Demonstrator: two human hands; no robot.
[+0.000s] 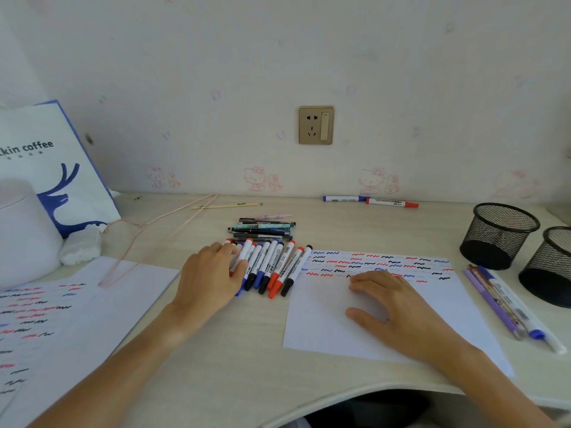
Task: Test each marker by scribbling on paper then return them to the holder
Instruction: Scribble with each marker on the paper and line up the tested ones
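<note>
Several white markers [275,267] with red, blue and black caps lie side by side in the middle of the desk. My left hand [210,276] rests on the left end of this row, fingers curled over a marker there. My right hand [392,304] lies flat, fingers apart, on a white paper sheet [327,319] whose top bears rows of red, blue and black scribbles. Two black mesh holders [499,234] [550,267] stand at the right, both looking empty.
Darker pens [262,230] are piled behind the markers. A blue marker [343,198] and a red marker [392,203] lie by the wall. Purple pens [500,304] lie beside the holders. More scribbled sheets [46,319], a coffee bag [55,168] and a white container [21,230] fill the left.
</note>
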